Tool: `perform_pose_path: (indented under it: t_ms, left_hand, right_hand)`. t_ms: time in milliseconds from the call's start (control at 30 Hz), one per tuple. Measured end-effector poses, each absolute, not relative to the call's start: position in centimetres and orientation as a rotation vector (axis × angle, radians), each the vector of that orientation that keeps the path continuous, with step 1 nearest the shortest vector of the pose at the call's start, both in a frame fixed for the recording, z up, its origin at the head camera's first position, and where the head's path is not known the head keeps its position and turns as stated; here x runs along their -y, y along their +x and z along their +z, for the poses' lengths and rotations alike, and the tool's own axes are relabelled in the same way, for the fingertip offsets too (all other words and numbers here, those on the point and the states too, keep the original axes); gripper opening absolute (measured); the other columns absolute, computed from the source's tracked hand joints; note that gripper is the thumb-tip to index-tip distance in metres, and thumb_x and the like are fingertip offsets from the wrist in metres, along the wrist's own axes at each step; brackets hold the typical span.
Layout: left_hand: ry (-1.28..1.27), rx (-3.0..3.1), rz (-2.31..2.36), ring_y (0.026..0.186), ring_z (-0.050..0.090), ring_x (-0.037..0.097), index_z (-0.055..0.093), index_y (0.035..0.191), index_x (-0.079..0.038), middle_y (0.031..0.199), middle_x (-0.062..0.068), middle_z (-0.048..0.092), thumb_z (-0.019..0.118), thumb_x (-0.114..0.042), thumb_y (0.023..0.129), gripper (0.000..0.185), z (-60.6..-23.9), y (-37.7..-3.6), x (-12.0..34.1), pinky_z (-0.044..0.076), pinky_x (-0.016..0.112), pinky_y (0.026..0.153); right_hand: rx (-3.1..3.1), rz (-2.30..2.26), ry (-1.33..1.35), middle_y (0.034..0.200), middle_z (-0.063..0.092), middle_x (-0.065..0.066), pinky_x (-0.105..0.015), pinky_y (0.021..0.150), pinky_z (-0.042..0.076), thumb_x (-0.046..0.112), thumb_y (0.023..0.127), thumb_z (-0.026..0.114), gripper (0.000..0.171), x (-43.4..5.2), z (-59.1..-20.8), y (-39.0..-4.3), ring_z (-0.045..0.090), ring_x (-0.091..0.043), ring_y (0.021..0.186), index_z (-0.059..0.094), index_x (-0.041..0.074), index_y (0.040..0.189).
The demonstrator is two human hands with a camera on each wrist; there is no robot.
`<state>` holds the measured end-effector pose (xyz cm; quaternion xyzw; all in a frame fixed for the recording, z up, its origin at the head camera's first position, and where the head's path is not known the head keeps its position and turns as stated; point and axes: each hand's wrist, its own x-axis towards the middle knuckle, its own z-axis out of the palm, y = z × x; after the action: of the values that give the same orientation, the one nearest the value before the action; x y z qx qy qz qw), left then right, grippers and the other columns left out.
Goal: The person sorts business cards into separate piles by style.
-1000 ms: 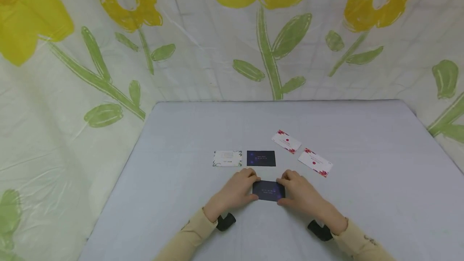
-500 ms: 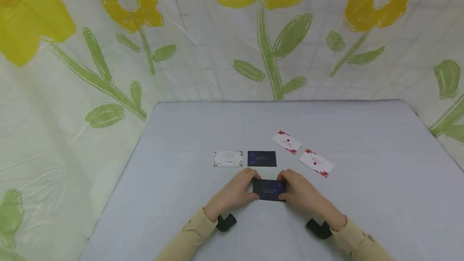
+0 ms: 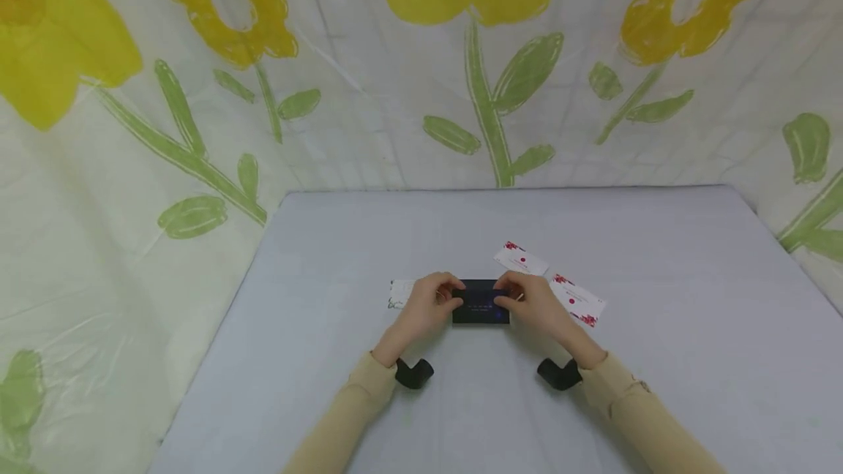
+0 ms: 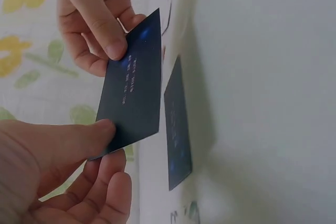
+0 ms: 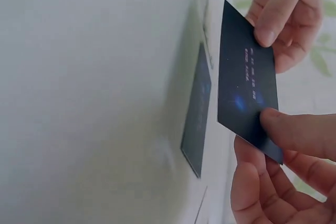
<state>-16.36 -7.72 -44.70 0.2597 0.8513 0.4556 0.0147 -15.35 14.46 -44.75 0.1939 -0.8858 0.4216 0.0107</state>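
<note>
Both hands pinch a dark blue card (image 3: 481, 300) by its short ends, the left hand (image 3: 443, 297) on its left end and the right hand (image 3: 516, 297) on its right end. In the left wrist view the held card (image 4: 134, 93) hovers just above a second dark blue card (image 4: 177, 124) that lies flat on the table. The right wrist view shows the same: the held card (image 5: 247, 98) is clear of the lying card (image 5: 197, 114). In the head view the held card hides most of the lying one.
On the grey table (image 3: 658, 328) two white cards with red flowers (image 3: 520, 258) (image 3: 576, 300) lie to the right of the hands. A white card with green print (image 3: 397, 292) lies left, half hidden by the left hand. A flowered sheet (image 3: 395, 93) hangs behind.
Both hands have carried the dark card away from me, from the near part of the table to just above the other dark card. The remaining cards have not moved.
</note>
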Motion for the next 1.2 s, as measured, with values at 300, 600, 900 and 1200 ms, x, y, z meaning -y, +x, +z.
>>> perform_pose_path:
  t_ms: [300, 600, 900, 1200]
  left_hand:
    - [0.76, -2.677, 1.409, 0.07, 0.049, 0.015, 0.063, 0.1, 0.006, 0.08, 0.016, 0.056, 0.068, 0.005, 0.08, 0.021, -44.8, -19.2, 7.6, 0.044, 0.022, 0.064]
    - [0.786, -2.759, 1.263, 0.068, 0.048, 0.015, 0.063, 0.099, 0.005, 0.08, 0.012, 0.056, 0.069, 0.004, 0.078, 0.022, -47.5, -20.9, 7.1, 0.042, 0.024, 0.061]
    - [0.663, -2.822, 1.011, 0.075, 0.046, 0.016, 0.064, 0.101, 0.002, 0.083, 0.009, 0.055, 0.069, 0.0, 0.08, 0.022, -45.8, -20.2, 6.4, 0.04, 0.026, 0.067]
    - [0.677, -2.823, 0.954, 0.085, 0.051, 0.023, 0.064, 0.101, 0.004, 0.094, 0.014, 0.057, 0.069, 0.0, 0.08, 0.021, -45.5, -20.1, 6.2, 0.044, 0.034, 0.078]
  right_hand:
    - [2.793, 1.316, 0.467, 0.083, 0.063, -0.008, -0.03, 0.065, 0.043, 0.007, 0.08, 0.07, 0.016, -13.8, -45.0, -18.4, 0.053, -0.017, 0.071, 0.064, 0.001, 0.093]
    - [2.864, 1.223, 0.484, 0.077, 0.061, -0.007, -0.03, 0.063, 0.044, 0.004, 0.08, 0.07, 0.011, -13.6, -45.5, -19.4, 0.052, -0.017, 0.068, 0.062, 0.001, 0.086]
    - [2.965, 0.997, 0.494, 0.072, 0.056, -0.003, -0.031, 0.062, 0.041, 0.007, 0.078, 0.072, 0.012, -13.0, -45.2, -19.6, 0.05, -0.017, 0.068, 0.061, 0.004, 0.081]
    - [3.044, 0.848, 0.457, 0.074, 0.053, -0.004, -0.031, 0.06, 0.04, 0.012, 0.078, 0.073, 0.013, -12.7, -45.0, -19.6, 0.048, -0.018, 0.068, 0.063, 0.005, 0.081]
